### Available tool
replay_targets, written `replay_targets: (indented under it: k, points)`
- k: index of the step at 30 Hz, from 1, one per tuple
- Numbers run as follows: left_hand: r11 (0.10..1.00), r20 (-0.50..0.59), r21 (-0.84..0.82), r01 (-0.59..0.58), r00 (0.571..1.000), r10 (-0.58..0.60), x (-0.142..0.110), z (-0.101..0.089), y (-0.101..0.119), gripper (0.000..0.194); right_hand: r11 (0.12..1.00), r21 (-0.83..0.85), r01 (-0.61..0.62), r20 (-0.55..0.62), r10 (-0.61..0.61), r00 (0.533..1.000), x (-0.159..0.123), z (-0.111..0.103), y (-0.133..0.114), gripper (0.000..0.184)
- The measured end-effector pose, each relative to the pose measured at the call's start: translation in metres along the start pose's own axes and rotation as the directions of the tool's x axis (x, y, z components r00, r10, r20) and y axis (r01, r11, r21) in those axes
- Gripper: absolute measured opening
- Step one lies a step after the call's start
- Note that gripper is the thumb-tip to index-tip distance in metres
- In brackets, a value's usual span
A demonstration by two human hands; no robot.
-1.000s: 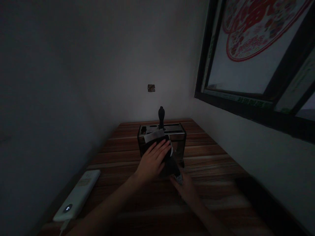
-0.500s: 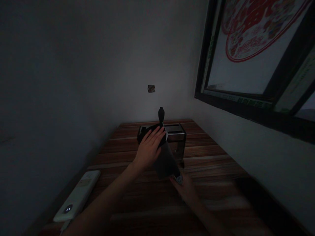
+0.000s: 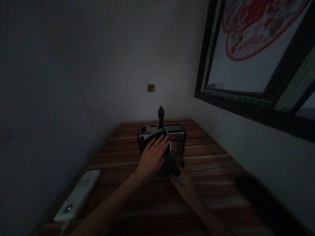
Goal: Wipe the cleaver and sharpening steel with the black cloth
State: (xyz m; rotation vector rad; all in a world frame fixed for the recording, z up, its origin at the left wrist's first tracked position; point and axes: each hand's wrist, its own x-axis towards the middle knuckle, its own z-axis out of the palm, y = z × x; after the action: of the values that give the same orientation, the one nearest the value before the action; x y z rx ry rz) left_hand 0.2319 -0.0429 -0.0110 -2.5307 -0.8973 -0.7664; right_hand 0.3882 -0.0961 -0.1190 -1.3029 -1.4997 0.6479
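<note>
In the block (image 3: 178, 140), one black handle (image 3: 160, 114); before it, a cleaver (image 3: 168, 167)

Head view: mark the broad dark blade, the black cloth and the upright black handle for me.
Broad dark blade (image 3: 168, 167): head view, on its exposed flat face.
Black cloth (image 3: 157, 134): head view, on its upper part, beyond the fingers.
Upright black handle (image 3: 161, 113): head view, on its bulging upper part.

Dim light, pale walls (image 3: 118, 72), striped wooden table (image 3: 209, 160)

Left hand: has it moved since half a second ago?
Yes: the left hand moved down and slightly right in view, away from the upright black handle.
</note>
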Motion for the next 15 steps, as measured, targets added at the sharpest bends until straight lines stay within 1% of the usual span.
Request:
replay_targets:
  k: [3, 7, 10, 13, 15]
  points:
    - [1.0, 0.038, 0.007, -0.026, 0.999, 0.026, -0.009, 0.006, 0.008, 0.059, 1.0, -0.002, -0.025, 0.039, 0.025, 0.999, 0.001, 0.0, -0.001, 0.027]
    - [0.997, 0.094, 0.013, -0.075, 0.993, 0.074, -0.021, 0.015, 0.019, 0.058, 1.0, 0.018, 0.013, 0.016, -0.014, 1.0, 0.002, -0.001, 0.0, 0.032]
    - [0.994, 0.116, 0.011, -0.113, 0.987, 0.111, -0.031, 0.021, 0.03, 0.055, 0.999, 0.034, 0.007, 0.011, -0.008, 1.0, 0.002, 0.0, 0.001, 0.035]
    - [0.986, 0.133, 0.008, -0.169, 0.977, 0.167, -0.043, 0.029, 0.043, 0.052, 0.997, 0.071, -0.014, 0.0, 0.014, 1.0, 0.0, 0.0, 0.002, 0.031]
    - [0.979, 0.139, 0.008, -0.206, 0.969, 0.203, -0.052, 0.036, 0.051, 0.05, 0.995, 0.102, -0.002, -0.027, 0.004, 1.0, -0.003, 0.0, 0.004, 0.028]
